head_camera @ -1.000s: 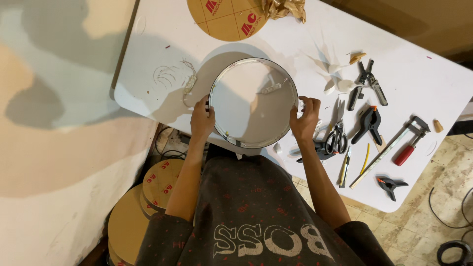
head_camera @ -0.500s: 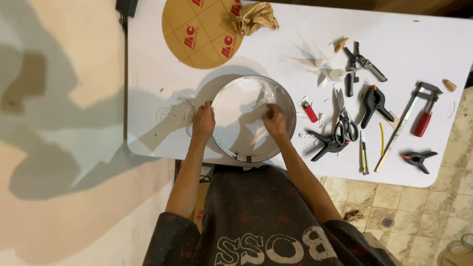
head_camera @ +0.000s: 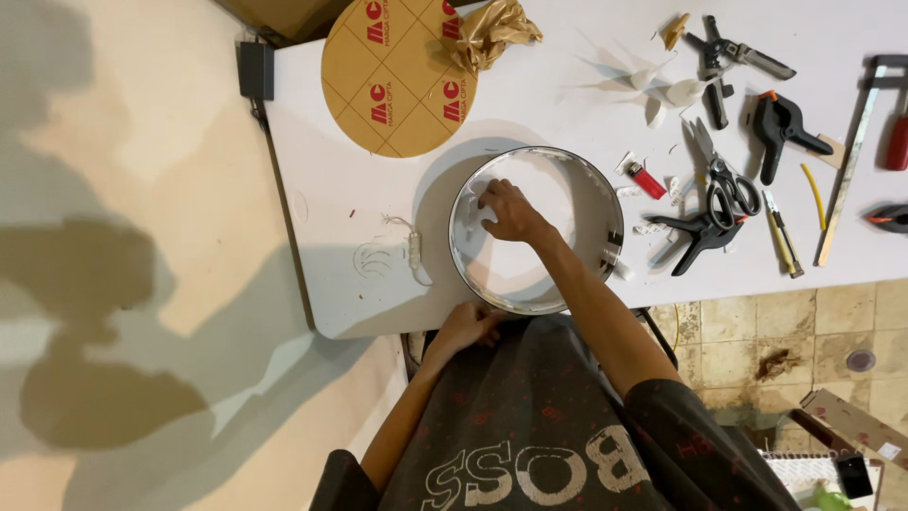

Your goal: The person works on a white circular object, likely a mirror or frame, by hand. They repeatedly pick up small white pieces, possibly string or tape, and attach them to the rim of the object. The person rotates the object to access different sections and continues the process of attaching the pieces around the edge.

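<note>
Two hands engaged: right hand (head_camera: 509,210) presses fingertips inside the metal ring (head_camera: 535,228); left hand (head_camera: 465,326) grasps its near rim. Overhang at table (head_camera: 331,208) edge risks tipping.

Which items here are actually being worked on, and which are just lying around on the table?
In hand: shiny round metal ring, right hand inside it, left hand at its near rim.

Lying about: brown round cardboard disc, black-handled scissors, small red lighter, black spring clamp.
</note>
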